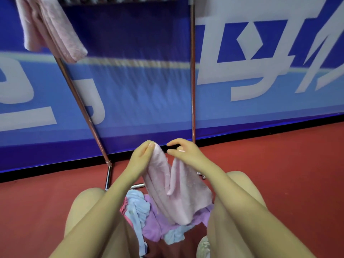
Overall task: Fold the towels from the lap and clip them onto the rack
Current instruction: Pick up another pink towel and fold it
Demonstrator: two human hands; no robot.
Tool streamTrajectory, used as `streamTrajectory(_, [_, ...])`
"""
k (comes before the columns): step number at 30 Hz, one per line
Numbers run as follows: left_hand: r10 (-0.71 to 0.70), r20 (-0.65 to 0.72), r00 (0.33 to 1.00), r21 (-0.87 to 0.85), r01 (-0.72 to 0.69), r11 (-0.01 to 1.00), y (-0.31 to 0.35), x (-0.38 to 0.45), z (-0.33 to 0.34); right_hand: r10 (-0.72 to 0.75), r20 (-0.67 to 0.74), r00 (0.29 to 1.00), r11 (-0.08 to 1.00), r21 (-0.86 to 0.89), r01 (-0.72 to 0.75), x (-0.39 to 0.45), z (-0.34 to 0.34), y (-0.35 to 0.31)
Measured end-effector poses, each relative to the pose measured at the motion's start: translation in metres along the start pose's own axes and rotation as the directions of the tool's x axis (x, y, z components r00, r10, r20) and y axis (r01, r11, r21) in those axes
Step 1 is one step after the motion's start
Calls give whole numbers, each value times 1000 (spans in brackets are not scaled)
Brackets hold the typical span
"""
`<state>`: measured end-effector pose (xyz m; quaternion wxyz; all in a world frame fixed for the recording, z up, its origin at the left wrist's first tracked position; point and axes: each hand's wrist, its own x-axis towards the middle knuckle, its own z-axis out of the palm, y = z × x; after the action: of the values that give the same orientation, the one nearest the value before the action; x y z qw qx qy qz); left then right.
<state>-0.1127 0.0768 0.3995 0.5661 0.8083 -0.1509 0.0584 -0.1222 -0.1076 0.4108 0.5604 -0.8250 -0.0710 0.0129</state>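
While the pink towel (173, 185) hangs lifted above the lap, both hands meet at its upper edge, and everything else can be placed from it. Far up and to the left of it, a second pink towel (50, 27) hangs folded on the rack (81, 107), draped beside the slanted copper-coloured pole. Just left of the lifted towel, the left hand (142, 155) pinches the top corner, fingertips pressed together around the cloth. Below and slightly left of it, a pale blue towel (136, 207) lies crumpled on the lap, touching a lilac towel (156, 224) that spreads beneath the pink towel's lower end. More pale blue cloth shows at the lilac towel's lower edge. At the towel's upper right, the right hand (181, 150) has thumb and forefinger curled toward each other, with the towel's other raised edge running up beneath its palm; whether the fingers actually grip cloth I cannot tell. Behind the towel, the rack's upright right pole rises against a blue banner (260, 71) with white lettering. Red floor (288, 164) stretches to the right of it.
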Motion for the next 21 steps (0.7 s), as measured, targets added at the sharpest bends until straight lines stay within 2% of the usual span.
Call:
streamTrajectory(5, [0, -49, 999, -59, -3, 998, 6, -2, -7, -20, 147, 989, 997, -65, 30, 16, 35, -13])
streamTrajectory(10, [-21, -134, 991, -45, 15, 999, -7, -2, -28, -13, 145, 989, 1000, 0, 13, 32, 60, -18])
streamTrajectory(13, [-61, -146, 987, 17, 64, 998, -18, -1, -42, 11, 130, 991, 980, 194, -36, 36, 69, -23])
streamTrajectory(17, [-101, -85, 991, 139, 113, 984, -31, -3, -56, 130, 115, 985, 850, 499, -171, 44, 74, -25])
streamTrajectory(21, [-118, -60, 991, 235, 129, 963, -38, -8, -63, 208, 96, 973, 742, 633, -221, 50, 77, -18])
